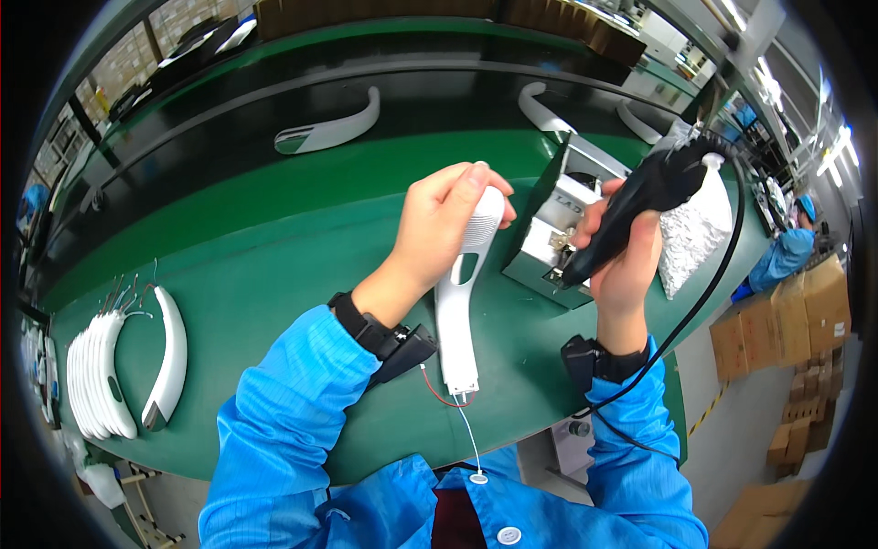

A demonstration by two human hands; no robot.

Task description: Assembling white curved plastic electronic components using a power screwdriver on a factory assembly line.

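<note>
My left hand (437, 224) is closed around the upper end of a white curved plastic handle (455, 325), which has a ribbed patch and an oval opening. Thin red and pale wires come out of its lower end, towards me. In my right hand (628, 265) is a black corded electric screwdriver (640, 197), gripped around its body and tilted down to the left. Its tip is at the front of a grey metal box (541, 265) that looks like a screw feeder; whether it touches is hard to see.
Several white curved housings (96, 375) with wires lie in a row at the left, beside a single one (168, 357). A bag of small white parts (697, 233) lies right of the box. More curved pieces (334, 133) rest on the dark conveyor (439, 101). The screwdriver's cord (722, 274) loops over my right forearm.
</note>
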